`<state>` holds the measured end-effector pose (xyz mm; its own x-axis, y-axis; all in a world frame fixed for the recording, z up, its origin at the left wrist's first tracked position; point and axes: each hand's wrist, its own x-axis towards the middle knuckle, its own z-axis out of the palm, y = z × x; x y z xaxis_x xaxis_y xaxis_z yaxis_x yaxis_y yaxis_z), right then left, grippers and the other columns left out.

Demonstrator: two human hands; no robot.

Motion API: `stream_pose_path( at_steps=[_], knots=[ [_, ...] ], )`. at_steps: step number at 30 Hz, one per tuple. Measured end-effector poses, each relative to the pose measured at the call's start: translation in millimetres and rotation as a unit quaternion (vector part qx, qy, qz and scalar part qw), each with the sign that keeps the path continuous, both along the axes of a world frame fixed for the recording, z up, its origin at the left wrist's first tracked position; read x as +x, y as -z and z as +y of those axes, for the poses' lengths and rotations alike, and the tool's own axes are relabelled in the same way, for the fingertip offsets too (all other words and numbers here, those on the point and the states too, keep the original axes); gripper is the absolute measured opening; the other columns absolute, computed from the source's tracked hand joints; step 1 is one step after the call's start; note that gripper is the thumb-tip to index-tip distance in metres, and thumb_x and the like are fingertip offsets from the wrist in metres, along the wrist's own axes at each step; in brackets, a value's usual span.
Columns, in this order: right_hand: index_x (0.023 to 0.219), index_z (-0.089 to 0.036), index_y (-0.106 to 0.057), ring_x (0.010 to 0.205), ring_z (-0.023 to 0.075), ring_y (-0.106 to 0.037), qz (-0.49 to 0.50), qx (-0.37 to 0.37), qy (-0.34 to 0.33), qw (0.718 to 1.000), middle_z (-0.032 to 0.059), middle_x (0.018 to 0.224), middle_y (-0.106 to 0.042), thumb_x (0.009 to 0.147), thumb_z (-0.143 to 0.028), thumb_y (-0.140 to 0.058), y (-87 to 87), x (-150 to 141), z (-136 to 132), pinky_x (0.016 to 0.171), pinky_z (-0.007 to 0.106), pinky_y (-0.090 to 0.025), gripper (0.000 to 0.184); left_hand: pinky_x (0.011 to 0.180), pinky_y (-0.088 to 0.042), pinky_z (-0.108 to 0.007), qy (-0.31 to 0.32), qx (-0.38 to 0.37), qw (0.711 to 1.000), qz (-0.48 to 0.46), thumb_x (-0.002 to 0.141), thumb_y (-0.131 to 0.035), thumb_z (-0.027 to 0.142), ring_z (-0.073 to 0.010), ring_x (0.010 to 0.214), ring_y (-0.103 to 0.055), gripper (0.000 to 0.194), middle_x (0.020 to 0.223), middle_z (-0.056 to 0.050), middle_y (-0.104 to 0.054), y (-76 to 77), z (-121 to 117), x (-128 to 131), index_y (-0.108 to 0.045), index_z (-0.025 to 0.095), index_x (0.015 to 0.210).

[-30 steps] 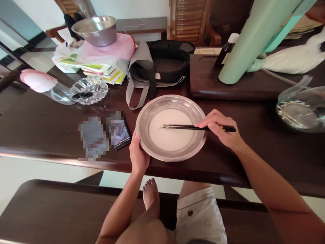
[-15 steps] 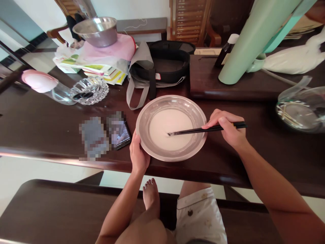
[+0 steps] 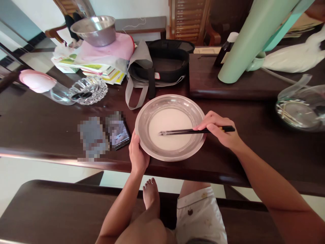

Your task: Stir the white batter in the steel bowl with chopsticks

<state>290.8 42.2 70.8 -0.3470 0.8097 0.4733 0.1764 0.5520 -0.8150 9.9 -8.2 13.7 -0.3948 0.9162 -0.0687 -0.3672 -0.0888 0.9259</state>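
A wide metal basin [image 3: 144, 142] sits near the front edge of the dark wooden table, with a white liquid [image 3: 170, 120] in its bottom. My left hand [image 3: 138, 156] grips the basin's left rim, thumb on the outside near the top and the other fingers hidden beneath. In my right hand [image 3: 220, 128] is a pair of black chopsticks [image 3: 181, 131], held together and nearly level over the right rim. Their whitened tips are at the liquid, left of its middle; how deep they reach I cannot tell.
Left of the basin lie a phone [image 3: 119, 132] and a blurred flat item [image 3: 93, 137]. Behind stand a glass bowl [image 3: 91, 89], a grey-black bag [image 3: 167, 64] and a steel bowl [image 3: 95, 32] on papers. A green cylinder [image 3: 246, 44] and a clear container of cotton swabs [image 3: 297, 112] are at right.
My right hand has moved left with the chopsticks, and their tips have shifted left across the liquid. My left hand and the basin stay nearly in place.
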Motion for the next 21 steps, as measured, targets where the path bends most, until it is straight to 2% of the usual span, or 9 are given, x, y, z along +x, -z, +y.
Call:
stream_pose_path(
  at_steps=[2,4,7,10,12,15,18,21],
  knots=[
    [0.089,-0.031,-0.08,0.083,0.0227,-0.067,-0.011,0.01,0.027,1.0,0.002,0.088,-0.082,0.097,-0.035,-0.06,-1.0,0.3,0.1,0.072,0.04,-0.054,0.022,0.108,-0.048,-0.027,-0.001,-0.003,1.0,0.003,0.091,-0.064,0.051,-0.0262,0.133,-0.053,0.051,0.136,-0.006,-0.06,-0.2,0.1,0.2,-0.066,0.019,0.13],
    [0.086,-0.03,-0.08,0.077,0.022,-0.067,0.019,0.001,0.05,0.999,0.0024,0.084,-0.08,0.099,-0.036,-0.056,-1.6,1.3,0.1,0.069,0.04,-0.054,0.027,0.11,-0.047,-0.028,0.002,-0.005,1.0,0.005,0.091,-0.063,0.051,-0.0266,0.134,-0.052,0.051,0.137,-0.006,-0.059,-0.2,0.2,0.4,-0.066,0.02,0.131],
    [0.085,-0.031,-0.08,0.069,0.0211,-0.065,0.057,-0.018,0.024,0.998,0.0021,0.078,-0.079,0.1,-0.036,-0.053,-1.4,1.6,-0.5,0.064,0.04,-0.053,0.031,0.112,-0.046,-0.027,0.005,0.002,1.0,0.002,0.092,-0.063,0.05,-0.0259,0.136,-0.05,0.049,0.138,-0.006,-0.058,0.0,0.4,0.4,-0.066,0.02,0.13],
    [0.089,-0.031,-0.08,0.078,0.0226,-0.066,0.005,-0.003,-0.005,1.0,0.0017,0.084,-0.081,0.098,-0.034,-0.057,-1.4,0.2,-0.8,0.068,0.04,-0.054,0.025,0.112,-0.046,-0.028,0.005,0.004,1.0,0.012,0.093,-0.062,0.05,-0.0256,0.135,-0.051,0.049,0.14,-0.006,-0.057,0.0,0.7,-0.1,-0.066,0.019,0.131],
    [0.089,-0.031,-0.08,0.082,0.0234,-0.066,-0.017,0.014,0.015,1.0,0.0021,0.088,-0.082,0.098,-0.035,-0.059,-1.6,0.1,-0.7,0.071,0.042,-0.054,0.023,0.112,-0.046,-0.029,0.008,0.002,1.0,0.019,0.093,-0.061,0.051,-0.0262,0.134,-0.051,0.05,0.14,-0.006,-0.057,-0.1,0.8,-0.4,-0.066,0.02,0.132],
    [0.083,-0.03,-0.079,0.075,0.0228,-0.067,0.032,-0.001,0.054,0.998,0.0027,0.081,-0.08,0.099,-0.037,-0.055,-1.5,1.3,-0.4,0.07,0.043,-0.054,0.03,0.113,-0.046,-0.03,0.01,0.002,1.0,0.018,0.093,-0.061,0.052,-0.0268,0.136,-0.05,0.052,0.14,-0.006,-0.057,-0.3,0.3,-0.6,-0.065,0.02,0.133],
    [0.081,-0.03,-0.078,0.07,0.0223,-0.067,0.053,-0.028,0.03,0.998,0.0022,0.075,-0.078,0.1,-0.039,-0.054,-1.0,1.2,-0.7,0.067,0.042,-0.054,0.033,0.113,-0.045,-0.029,0.01,0.004,1.0,0.01,0.094,-0.061,0.05,-0.0264,0.137,-0.049,0.05,0.14,-0.006,-0.057,-0.3,-0.5,-0.8,-0.065,0.02,0.133],
    [0.087,-0.03,-0.079,0.08,0.023,-0.068,0.001,-0.008,0.004,1.0,0.0021,0.084,-0.081,0.099,-0.036,-0.057,-0.6,0.2,-0.7,0.071,0.041,-0.054,0.025,0.113,-0.045,-0.028,0.008,0.006,1.0,0.006,0.094,-0.062,0.05,-0.026,0.137,-0.049,0.048,0.139,-0.006,-0.057,0.2,-0.7,-1.3,-0.066,0.02,0.132]
  ],
)
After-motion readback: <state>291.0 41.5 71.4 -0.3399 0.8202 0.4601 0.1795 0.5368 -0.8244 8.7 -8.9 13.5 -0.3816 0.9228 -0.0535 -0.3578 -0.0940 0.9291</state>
